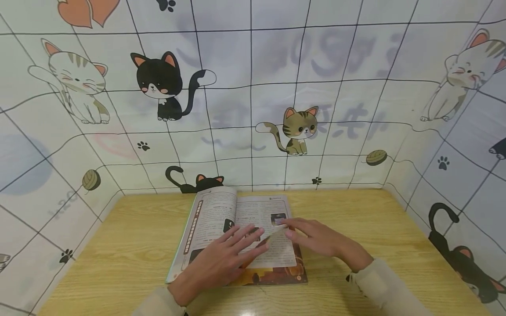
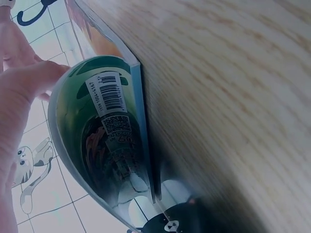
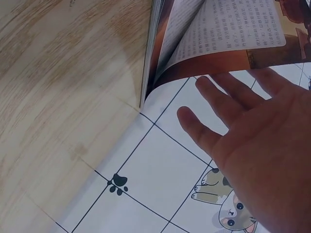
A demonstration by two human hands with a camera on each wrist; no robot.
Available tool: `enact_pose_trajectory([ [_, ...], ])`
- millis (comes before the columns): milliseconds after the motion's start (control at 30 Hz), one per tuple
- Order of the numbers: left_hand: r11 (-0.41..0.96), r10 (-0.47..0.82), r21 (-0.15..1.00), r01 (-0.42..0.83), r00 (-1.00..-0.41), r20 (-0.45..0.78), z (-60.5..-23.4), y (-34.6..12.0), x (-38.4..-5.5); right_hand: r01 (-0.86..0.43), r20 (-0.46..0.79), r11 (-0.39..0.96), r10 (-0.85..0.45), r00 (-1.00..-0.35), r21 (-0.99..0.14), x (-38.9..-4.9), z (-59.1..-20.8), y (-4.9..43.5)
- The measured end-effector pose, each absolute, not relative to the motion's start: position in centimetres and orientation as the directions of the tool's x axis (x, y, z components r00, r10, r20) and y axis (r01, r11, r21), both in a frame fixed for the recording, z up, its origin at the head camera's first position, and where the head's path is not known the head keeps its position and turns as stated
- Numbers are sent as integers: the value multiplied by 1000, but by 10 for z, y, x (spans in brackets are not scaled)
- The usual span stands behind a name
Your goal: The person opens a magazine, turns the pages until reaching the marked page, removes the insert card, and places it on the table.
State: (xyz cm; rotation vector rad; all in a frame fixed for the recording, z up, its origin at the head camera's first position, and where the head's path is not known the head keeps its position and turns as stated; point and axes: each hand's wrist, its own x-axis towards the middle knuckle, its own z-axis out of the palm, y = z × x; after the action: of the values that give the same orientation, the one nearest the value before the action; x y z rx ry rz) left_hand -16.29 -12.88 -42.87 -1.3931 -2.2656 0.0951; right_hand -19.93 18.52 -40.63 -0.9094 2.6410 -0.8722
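Observation:
An open magazine (image 1: 272,206), printed with dense text and small pictures, lies on the wooden table. Over its lower middle is my left hand (image 1: 221,259), fingers straight and slightly spread across the pages. The left wrist view shows the thumb (image 2: 46,75) against the bowed left side, whose green cover (image 2: 77,97) carries a barcode label. At the right-hand side, my right hand (image 1: 316,237) pinches the edge of a raised page (image 1: 272,237) between thumb and index finger. From the right wrist view, that page (image 3: 228,29) curls upward, and its lower edge hides some fingertips.
The wooden table (image 1: 348,210) extends on both sides of the magazine. A white cloth wall (image 1: 229,101) with a black grid and cartoon cats rises behind it and along both sides.

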Motion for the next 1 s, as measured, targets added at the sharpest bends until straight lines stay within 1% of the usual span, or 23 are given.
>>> enact_pose_trajectory([
  [67, 477, 864, -329, 815, -367, 344, -428, -128, -162, -471, -11, 653, -591, -806, -593, -199, -406, 187],
  [200, 487, 868, -361, 795, -395, 300, -426, -129, -160, -421, -34, 704, -533, -845, -572, -201, -408, 189],
  [367, 483, 876, -421, 768, -415, 246, -425, -130, -159, -405, -60, 730, -518, -853, -550, -203, -414, 192],
  [467, 484, 875, -457, 746, -429, 226, -426, -130, -158, -450, -87, 725, -570, -817, -522, -204, -419, 194],
  [567, 491, 869, -479, 727, -449, 208, -427, -129, -158, -518, -122, 702, -643, -756, -488, -203, -424, 196],
  [667, 492, 866, -496, 716, -463, 191, -429, -129, -158, -540, -169, 692, -676, -717, -479, -201, -430, 196],
  [767, 484, 869, -503, 716, -462, 179, -430, -129, -158, -534, -190, 693, -679, -709, -485, -199, -435, 195],
  [867, 482, 870, -494, 723, -462, 173, -430, -129, -158, -545, -178, 686, -686, -706, -482, -200, -439, 195],
  [1000, 505, 858, -455, 733, -483, 174, -429, -129, -158, -544, -175, 691, -680, -712, -475, -200, -442, 195],
])
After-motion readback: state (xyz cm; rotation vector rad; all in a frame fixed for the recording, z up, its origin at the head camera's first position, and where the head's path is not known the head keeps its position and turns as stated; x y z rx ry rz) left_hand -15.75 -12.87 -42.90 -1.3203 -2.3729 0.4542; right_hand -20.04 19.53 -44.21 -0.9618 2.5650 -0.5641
